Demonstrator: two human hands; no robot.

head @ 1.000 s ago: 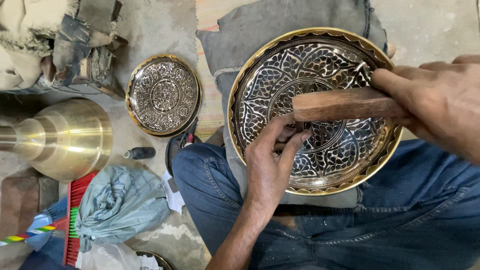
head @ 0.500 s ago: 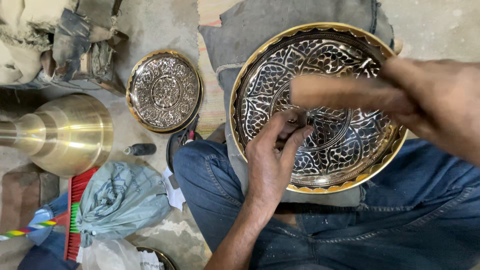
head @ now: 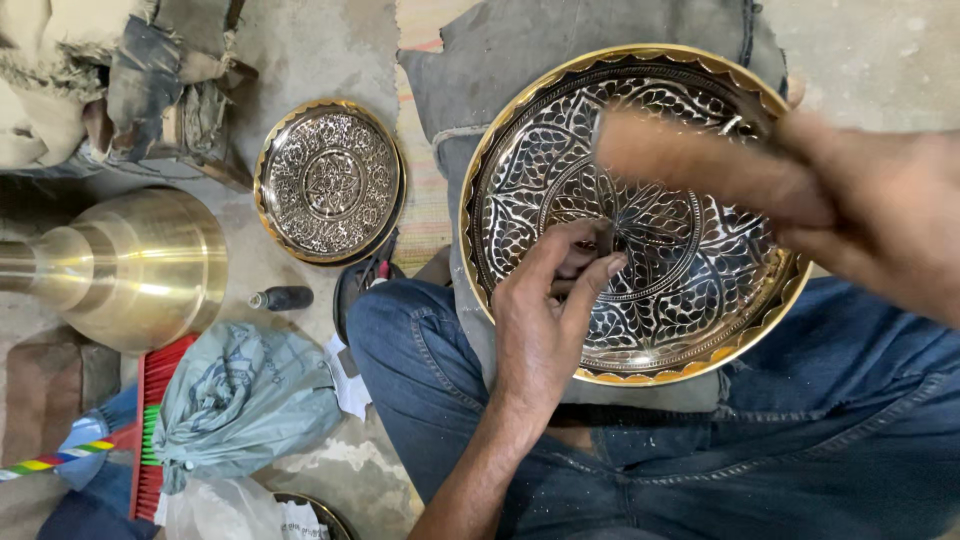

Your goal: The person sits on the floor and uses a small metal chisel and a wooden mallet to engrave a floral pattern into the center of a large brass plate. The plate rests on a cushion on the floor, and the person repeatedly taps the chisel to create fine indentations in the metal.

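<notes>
A large engraved brass plate (head: 690, 310) with a gold rim lies on my lap over a grey cloth (head: 540, 60). My left hand (head: 545, 315) rests on the plate near its middle, fingers pinched around a small dark tool whose tip touches the engraved surface. My right hand (head: 880, 220) is at the right, blurred, gripping a wooden mallet (head: 700, 165) that hangs over the plate's upper middle, above my left fingers.
A smaller engraved plate (head: 328, 182) lies on the floor to the left. A brass bell-shaped vessel (head: 130, 265) lies further left. A small dark bottle (head: 282, 298), a grey-green bag (head: 235, 400) and a red brush (head: 150, 430) sit at lower left.
My right hand and the wooden mallet have swung, going from sharp to blurred and lifted slightly over the plate. My left hand keeps its place on the plate.
</notes>
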